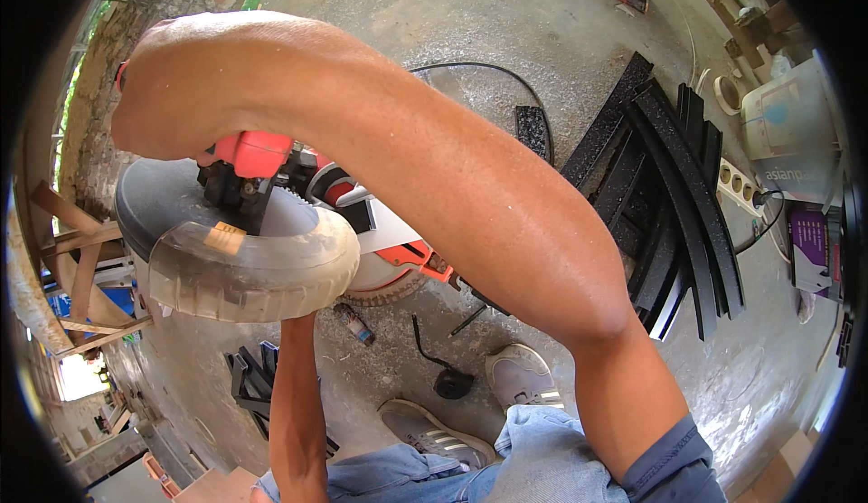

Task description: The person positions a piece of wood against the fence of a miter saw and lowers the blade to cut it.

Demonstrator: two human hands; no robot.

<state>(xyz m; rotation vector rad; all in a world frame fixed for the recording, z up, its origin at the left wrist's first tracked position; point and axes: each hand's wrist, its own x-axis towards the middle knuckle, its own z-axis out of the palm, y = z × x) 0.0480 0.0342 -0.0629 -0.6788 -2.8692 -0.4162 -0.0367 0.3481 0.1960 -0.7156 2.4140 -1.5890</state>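
Observation:
My right arm reaches across to the upper left, over a red and black miter saw. At its end my right hand [149, 105] is closed around the saw's handle, most of its fingers hidden behind the wrist. Below it sits the red housing [258, 153], beside part of the toothed blade [291, 217]. A clear, dusty curved blade guard [258, 277] covers the near side. My left forearm [298, 403] rises from the lower edge and passes under this guard, which hides the left hand. The saw's round base [384, 284] shows partly below my right arm.
Long black profiles [665, 186] lie piled on the dusty floor at right, by a power strip [737, 186] and white bucket [791, 114]. A tape measure [452, 383] lies near my shoes. Short black pieces [253, 381] lie left of my left forearm.

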